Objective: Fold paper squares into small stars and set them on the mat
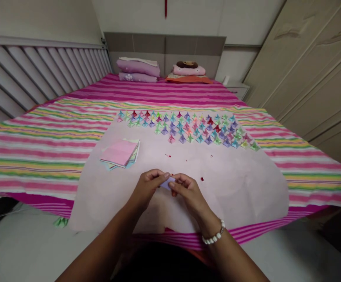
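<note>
My left hand (149, 184) and my right hand (186, 190) meet over a pale pink sheet (231, 184) spread on the bed. Both pinch a small light purple piece of paper (168, 182) between fingers and thumbs. A white bead bracelet (214, 235) sits on my right wrist. A stack of square coloured papers (120, 153), pink on top, lies to the left beyond my hands. Several small folded paper shapes (188, 127) in many colours stand in rows at the sheet's far edge.
The bed has a striped pink, yellow and green cover (41, 145). Folded bedding and pillows (138, 69) lie by the headboard. A slatted rail (41, 66) runs along the left, wardrobe doors (314, 74) along the right. A green paper (61, 222) hangs off the near edge.
</note>
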A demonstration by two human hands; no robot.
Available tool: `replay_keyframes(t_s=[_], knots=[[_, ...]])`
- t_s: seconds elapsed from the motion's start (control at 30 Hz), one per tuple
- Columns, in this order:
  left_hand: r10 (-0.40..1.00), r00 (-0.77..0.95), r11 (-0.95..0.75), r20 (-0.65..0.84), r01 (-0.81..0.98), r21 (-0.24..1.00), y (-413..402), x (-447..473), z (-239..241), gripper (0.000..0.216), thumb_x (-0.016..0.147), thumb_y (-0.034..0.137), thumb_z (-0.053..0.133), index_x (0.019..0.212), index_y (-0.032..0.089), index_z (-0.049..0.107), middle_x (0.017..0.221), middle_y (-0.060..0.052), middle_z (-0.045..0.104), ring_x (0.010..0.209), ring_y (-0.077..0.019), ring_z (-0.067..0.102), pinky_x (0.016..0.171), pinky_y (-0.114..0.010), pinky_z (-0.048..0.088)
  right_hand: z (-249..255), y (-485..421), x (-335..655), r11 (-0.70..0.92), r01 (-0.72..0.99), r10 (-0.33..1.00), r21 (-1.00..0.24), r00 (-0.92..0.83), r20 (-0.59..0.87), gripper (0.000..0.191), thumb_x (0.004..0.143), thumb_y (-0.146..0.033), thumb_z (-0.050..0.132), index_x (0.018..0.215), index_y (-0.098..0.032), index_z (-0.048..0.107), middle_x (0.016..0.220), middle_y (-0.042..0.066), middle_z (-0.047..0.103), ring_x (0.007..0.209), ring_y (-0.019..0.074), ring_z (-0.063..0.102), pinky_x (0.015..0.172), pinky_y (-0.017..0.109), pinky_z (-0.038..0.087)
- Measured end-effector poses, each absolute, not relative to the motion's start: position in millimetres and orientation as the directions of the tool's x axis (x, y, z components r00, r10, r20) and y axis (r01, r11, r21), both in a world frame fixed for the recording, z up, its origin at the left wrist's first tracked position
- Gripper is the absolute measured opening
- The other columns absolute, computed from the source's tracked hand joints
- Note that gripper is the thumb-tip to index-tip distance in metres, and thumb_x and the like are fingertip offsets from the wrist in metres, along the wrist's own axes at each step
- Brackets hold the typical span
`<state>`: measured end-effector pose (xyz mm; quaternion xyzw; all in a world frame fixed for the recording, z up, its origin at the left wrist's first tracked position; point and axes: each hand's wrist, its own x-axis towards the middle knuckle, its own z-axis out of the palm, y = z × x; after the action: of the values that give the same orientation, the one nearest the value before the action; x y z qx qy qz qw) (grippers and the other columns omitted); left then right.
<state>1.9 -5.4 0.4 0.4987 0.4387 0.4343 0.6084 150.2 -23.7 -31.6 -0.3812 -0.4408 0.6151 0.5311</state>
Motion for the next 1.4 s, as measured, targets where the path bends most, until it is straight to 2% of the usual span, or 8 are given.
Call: replay_keyframes(t_s=[0.13,0.23,0.3,0.43,0.63,0.83,1.1,1.4], knots=[[0.978,0.192,0.093,-0.081,-0.051,0.994,-5.7,4.4,0.9,0.021,0.070,0.036,0.073,0.075,0.016,0.067,0.067,0.001,0.064,0.065,-0.0120,0.059,0.064,-0.025,0.045,-31.2,-21.4,151.4,-0.002,-0.384,0.999,-0.923,-0.040,0.015,0.026,0.063,-0.025,0.080,0.086,-0.020,0.068,0.065,-0.005,0.060,0.050,0.0083,0.054,0.051,0.022,0.043],[0.988,0.151,0.044,-0.026,-0.112,0.993,-6.5,4.7,-3.9,0.033,0.064,0.029,0.077,0.092,0.018,0.062,0.085,0.000,0.068,0.073,-0.0135,0.064,0.070,-0.026,0.048,-30.1,-20.5,152.3,0.034,-0.404,0.999,-0.914,0.001,0.037,0.025,0.064,-0.023,0.080,0.086,-0.021,0.067,0.070,-0.005,0.061,0.050,0.0074,0.056,0.051,0.021,0.043],[0.982,0.186,0.030,-0.007,-0.121,0.992,-7.6,2.8,-6.4,0.033,0.065,0.026,0.077,0.090,0.019,0.058,0.086,-0.001,0.068,0.074,-0.0138,0.065,0.069,-0.026,0.049,-29.7,-20.4,153.3,0.035,-0.403,0.999,-0.914,0.014,0.032,0.022,0.065,-0.022,0.079,0.084,-0.021,0.067,0.065,-0.006,0.060,0.049,0.0073,0.057,0.051,0.020,0.043],[0.956,0.285,0.100,-0.067,-0.102,0.990,-9.9,-2.4,-6.1,0.030,0.066,0.026,0.077,0.086,0.018,0.056,0.072,-0.001,0.069,0.071,-0.0139,0.065,0.068,-0.025,0.048,-30.0,-20.7,154.6,0.024,-0.400,1.000,-0.916,0.012,0.021,0.021,0.065,-0.022,0.079,0.082,-0.020,0.068,0.057,-0.007,0.058,0.048,0.0079,0.057,0.052,0.021,0.043],[0.958,0.274,0.117,-0.085,-0.106,0.987,-10.9,-3.9,-1.4,0.026,0.066,0.028,0.077,0.081,0.017,0.058,0.068,0.000,0.068,0.068,-0.0139,0.064,0.065,-0.025,0.047,-30.3,-20.6,154.0,0.019,-0.370,0.999,-0.929,-0.025,0.030,0.021,0.066,-0.022,0.078,0.083,-0.019,0.067,0.052,-0.005,0.062,0.048,0.0105,0.058,0.053,0.023,0.045],[0.922,0.376,0.129,-0.094,-0.069,0.989,-11.0,-4.4,-3.2,0.020,0.070,0.028,0.073,0.084,0.016,0.065,0.066,0.001,0.066,0.064,-0.0124,0.061,0.064,-0.026,0.047,-27.6,-22.4,155.0,-0.005,-0.352,0.999,-0.936,-0.052,0.014,0.021,0.066,-0.025,0.078,0.082,-0.020,0.067,0.050,-0.005,0.062,0.048,0.0117,0.059,0.053,0.025,0.046],[0.954,0.280,0.147,-0.104,-0.136,0.980,-12.9,0.2,-3.6,0.017,0.067,0.027,0.075,0.077,0.015,0.068,0.061,0.001,0.065,0.060,-0.0113,0.058,0.061,-0.024,0.045,-26.1,-23.5,153.4,-0.026,-0.374,0.997,-0.927,-0.083,0.006,0.014,0.066,-0.023,0.077,0.076,-0.019,0.068,0.053,-0.002,0.066,0.050,0.0120,0.059,0.054,0.025,0.045],[0.956,0.258,0.224,-0.140,-0.331,0.917,-14.1,5.4,-14.6,0.011,0.069,0.021,0.070,0.078,0.016,0.073,0.067,-0.001,0.068,0.066,-0.0125,0.060,0.068,-0.026,0.046,-23.4,-24.1,150.7,-0.013,-0.468,1.000,-0.884,-0.013,-0.007,0.006,0.064,-0.015,0.070,0.067,-0.020,0.068,0.056,-0.003,0.065,0.050,0.0115,0.058,0.055,0.025,0.045]])
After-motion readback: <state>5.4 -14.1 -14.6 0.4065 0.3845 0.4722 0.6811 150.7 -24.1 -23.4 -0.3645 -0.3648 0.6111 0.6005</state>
